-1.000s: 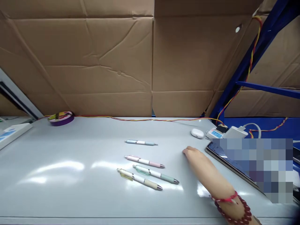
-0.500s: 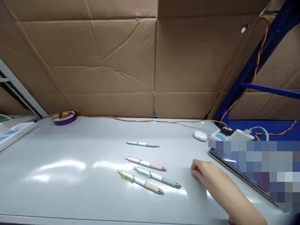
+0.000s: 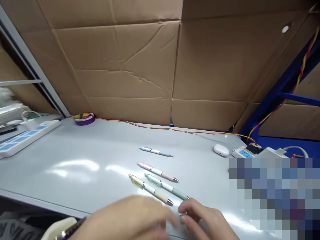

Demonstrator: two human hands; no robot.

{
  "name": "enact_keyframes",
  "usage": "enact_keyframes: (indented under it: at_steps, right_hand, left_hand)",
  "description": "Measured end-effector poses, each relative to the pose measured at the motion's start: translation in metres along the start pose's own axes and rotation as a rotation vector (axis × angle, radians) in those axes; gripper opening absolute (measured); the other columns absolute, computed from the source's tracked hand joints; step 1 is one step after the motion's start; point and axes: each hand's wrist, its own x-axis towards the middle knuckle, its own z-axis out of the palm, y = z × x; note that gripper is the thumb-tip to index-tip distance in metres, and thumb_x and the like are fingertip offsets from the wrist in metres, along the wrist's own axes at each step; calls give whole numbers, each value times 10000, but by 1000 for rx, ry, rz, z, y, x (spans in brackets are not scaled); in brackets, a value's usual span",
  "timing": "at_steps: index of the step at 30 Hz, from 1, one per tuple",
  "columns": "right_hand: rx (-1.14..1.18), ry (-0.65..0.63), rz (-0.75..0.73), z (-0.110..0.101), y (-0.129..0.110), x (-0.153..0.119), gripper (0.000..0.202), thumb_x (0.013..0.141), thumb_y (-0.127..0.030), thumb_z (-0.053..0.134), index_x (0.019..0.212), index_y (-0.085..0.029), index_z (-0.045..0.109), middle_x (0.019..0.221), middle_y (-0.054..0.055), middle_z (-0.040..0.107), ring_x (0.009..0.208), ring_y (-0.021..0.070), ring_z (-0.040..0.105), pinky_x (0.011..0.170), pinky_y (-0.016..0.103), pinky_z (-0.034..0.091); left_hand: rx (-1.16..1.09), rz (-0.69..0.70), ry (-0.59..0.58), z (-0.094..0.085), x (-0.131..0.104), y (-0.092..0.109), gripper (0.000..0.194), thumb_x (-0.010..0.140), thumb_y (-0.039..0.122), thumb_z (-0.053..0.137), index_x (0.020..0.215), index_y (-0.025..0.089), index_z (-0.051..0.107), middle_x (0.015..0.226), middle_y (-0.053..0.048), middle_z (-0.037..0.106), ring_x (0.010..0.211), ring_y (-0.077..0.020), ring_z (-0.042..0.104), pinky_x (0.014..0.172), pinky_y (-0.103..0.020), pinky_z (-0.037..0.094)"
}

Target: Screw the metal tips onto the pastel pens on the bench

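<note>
Near the front edge of the table (image 3: 212,180), a small silvery piece (image 3: 183,213) is pinched by the right hand (image 3: 208,221), best kept steady beside the green pen (image 3: 167,187), while the blurred left hand's (image 3: 130,216) grip cannot be told.

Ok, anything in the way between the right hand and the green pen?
Nothing visible. The right hand is close by the green pen at its tip end; contact is unclear. A small silvery piece shows between the fingertips.
</note>
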Motion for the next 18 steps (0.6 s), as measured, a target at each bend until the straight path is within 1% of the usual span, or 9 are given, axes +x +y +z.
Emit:
enact_keyframes:
  at_steps: [1,2,3,5,6,9,11,15,18]
  right_hand:
    - [11,9,1,4,2,1,168,861,-334,429,834,-261,578,648,-35,638,560,131,584,530,180,446]
    - [21,55,15,7,4,3,175,868,-341,424,841,-253,573,644,-31,630,557,130,574,530,181,441]
    - [40,125,37,9,6,5,188,875,-353,414,847,-245,564,644,-27,621,563,130,566,538,182,440]
    - [106,270,75,14,7,11,220,889,-381,388,860,-230,545,653,-18,605,586,132,560,558,184,443]
    - [146,316,77,18,5,14,230,893,-389,380,860,-224,536,654,-16,597,593,133,558,561,184,442]
    - [212,325,27,30,-6,22,220,899,-373,377,842,-215,518,636,-19,572,569,131,540,544,186,429]
    - [211,328,10,38,-13,25,214,908,-353,363,850,-213,514,605,-24,554,545,132,527,531,191,418]
    - [245,351,-28,42,-19,25,195,919,-332,349,911,-209,500,627,-17,575,555,135,544,535,193,415]
    - [194,189,-160,40,-21,25,154,908,-269,374,901,-215,518,708,-11,625,620,130,582,583,189,424]
  left_hand:
    - [44,-82,100,-17,3,-6,318,971,237,279,1247,278,433,1197,-41,530,1084,-187,506,898,-339,428]
    - [173,-158,232,-32,9,-14,298,968,241,288,1202,283,467,1136,-23,562,1055,-184,521,871,-320,432]
    - [323,-224,313,-46,16,-25,263,957,255,331,1168,257,488,1103,-35,567,1033,-195,523,859,-321,427]
    - [580,-234,372,-65,33,-51,220,925,245,411,1116,214,515,1075,-60,545,998,-210,510,836,-327,420]
    - [600,-219,369,-70,42,-65,217,913,234,438,1116,212,512,1097,-63,526,1030,-211,486,852,-321,411]
    - [630,-192,337,-74,61,-101,150,883,283,511,1000,199,551,1030,-56,522,993,-209,485,826,-303,415]
    - [637,-186,327,-71,65,-114,135,878,309,519,919,185,554,955,-43,528,911,-191,504,789,-283,421]
    - [657,-201,375,-68,63,-118,150,907,310,461,878,176,523,928,-42,538,858,-184,507,755,-277,407]
    - [669,-231,443,-70,59,-111,182,941,304,367,900,180,494,830,-25,557,769,-176,521,689,-272,401]
